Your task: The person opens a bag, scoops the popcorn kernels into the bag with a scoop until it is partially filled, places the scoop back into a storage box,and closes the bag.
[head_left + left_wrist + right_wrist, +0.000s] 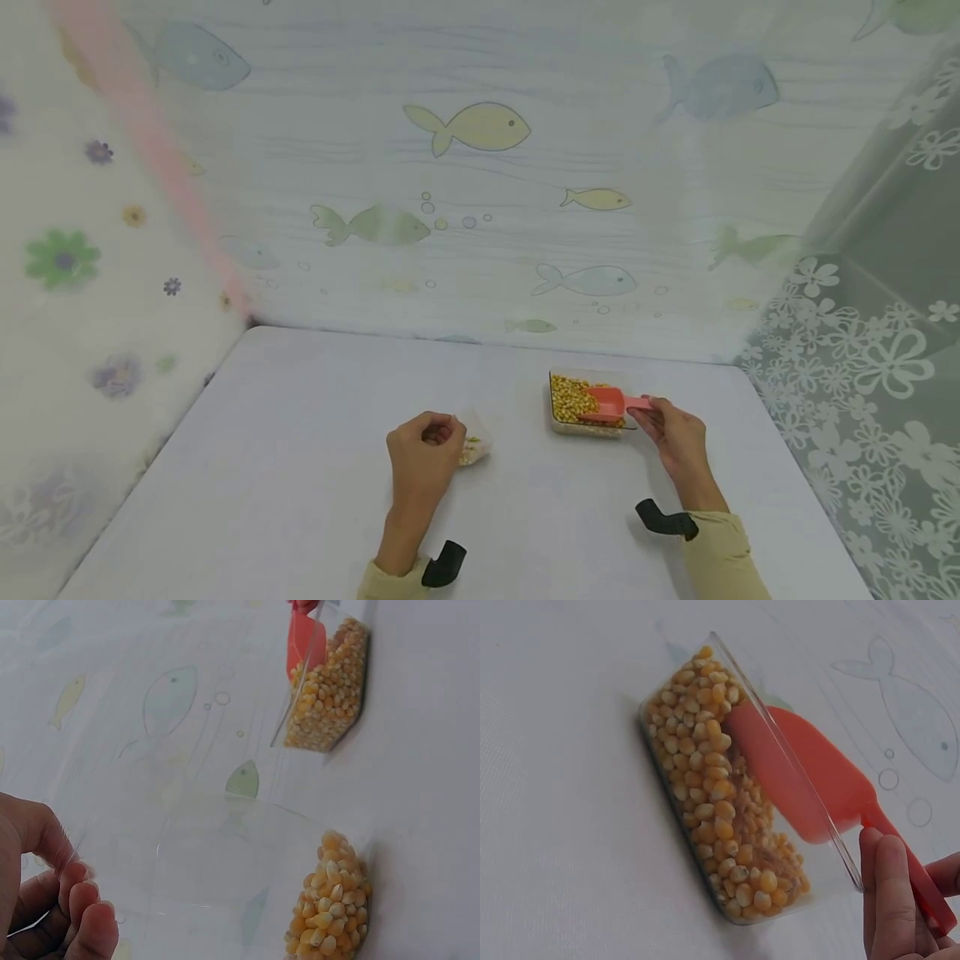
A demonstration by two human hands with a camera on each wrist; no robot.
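My left hand (425, 454) pinches the top edge of a clear plastic bag (202, 862) with thumb and fingers. Corn kernels (330, 904) are heaped at the bag's bottom, which rests on the table. In my right hand (678, 437) is the handle of a red scoop (606, 403). The scoop's blade dips into a clear rectangular container (588, 431) of yellow corn kernels (705, 787), tilted against its wall. In the right wrist view the blade (802, 772) shows partly through that wall; its tip is hidden by kernels.
A white-covered table (300, 467) lies under everything. Behind it hangs a fabric wall (480, 208) printed with fish, and a flower-printed side (67, 358) stands at left. At right is a sheer curtain (885, 375) with white flowers. A black wrist mount (666, 521) sits by the right sleeve.
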